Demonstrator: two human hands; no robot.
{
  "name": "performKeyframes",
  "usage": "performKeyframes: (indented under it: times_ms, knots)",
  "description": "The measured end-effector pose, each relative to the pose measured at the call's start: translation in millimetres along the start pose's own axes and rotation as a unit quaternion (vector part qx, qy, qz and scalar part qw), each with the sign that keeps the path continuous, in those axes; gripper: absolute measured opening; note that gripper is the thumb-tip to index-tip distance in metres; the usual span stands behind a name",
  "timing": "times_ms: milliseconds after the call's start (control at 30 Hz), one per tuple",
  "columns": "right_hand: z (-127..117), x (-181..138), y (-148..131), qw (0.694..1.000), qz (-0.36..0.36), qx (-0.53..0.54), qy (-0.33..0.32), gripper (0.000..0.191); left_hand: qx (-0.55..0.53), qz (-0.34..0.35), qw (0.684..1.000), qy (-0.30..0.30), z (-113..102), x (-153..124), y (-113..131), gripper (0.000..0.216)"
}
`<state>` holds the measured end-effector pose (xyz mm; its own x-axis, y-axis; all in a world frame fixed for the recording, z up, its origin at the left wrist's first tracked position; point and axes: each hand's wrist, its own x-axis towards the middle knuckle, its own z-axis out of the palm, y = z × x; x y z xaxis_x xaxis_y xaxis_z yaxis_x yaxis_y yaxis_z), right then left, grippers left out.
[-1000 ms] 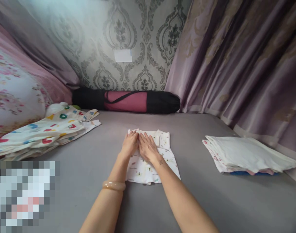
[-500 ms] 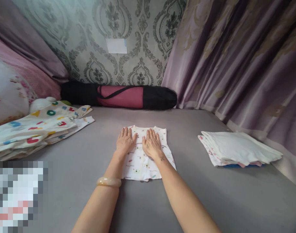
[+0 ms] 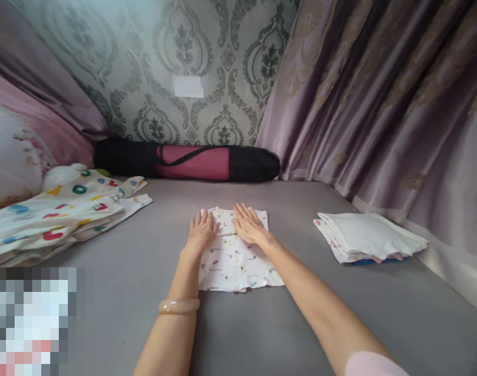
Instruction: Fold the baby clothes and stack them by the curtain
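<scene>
A small white printed garment (image 3: 233,263), folded in at the top, lies flat on the grey sheet (image 3: 238,334) in front of me. My left hand (image 3: 202,230) rests flat on its upper left edge, fingers stretched out. On the upper right part lies my right hand (image 3: 249,224), also flat, with its fingers slightly spread. Neither hand grips the cloth. A pale bangle (image 3: 179,306) circles my left forearm.
A folded stack of white clothes (image 3: 367,235) lies on the right. Letter-printed clothes (image 3: 70,209) are piled on the left beside a floral pillow (image 3: 11,151). A black and pink long bag (image 3: 191,163) lies along the wall, with curtains (image 3: 340,104) at the right.
My right hand has slid a little up and to the right over the garment, its fingers now angled leftward. The left hand stays at the left edge. The view has shifted slightly.
</scene>
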<state>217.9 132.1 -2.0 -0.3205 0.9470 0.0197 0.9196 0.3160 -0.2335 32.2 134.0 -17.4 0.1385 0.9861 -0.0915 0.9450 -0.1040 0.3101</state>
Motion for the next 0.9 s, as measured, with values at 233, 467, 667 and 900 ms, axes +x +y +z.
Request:
performKeyframes:
  times_ms: [233,467,667,900]
  knots:
    - [19,-4,7,1.0,-0.004,0.002,-0.009,0.061,-0.021,0.009,0.999,-0.032,4,5,-7,0.06]
    - [-1,21,-7,0.997,0.043,0.05,-0.051,0.064,-0.076,0.015,0.997,-0.025,-2,7,-14,0.051]
    - [27,52,-31,0.993,0.105,0.025,0.047,0.065,-0.117,0.041,0.992,0.003,0,12,-29,0.063]
    - [34,57,-30,0.992,0.121,0.005,0.029,0.063,-0.193,-0.004,0.981,0.029,-7,10,-38,0.079]
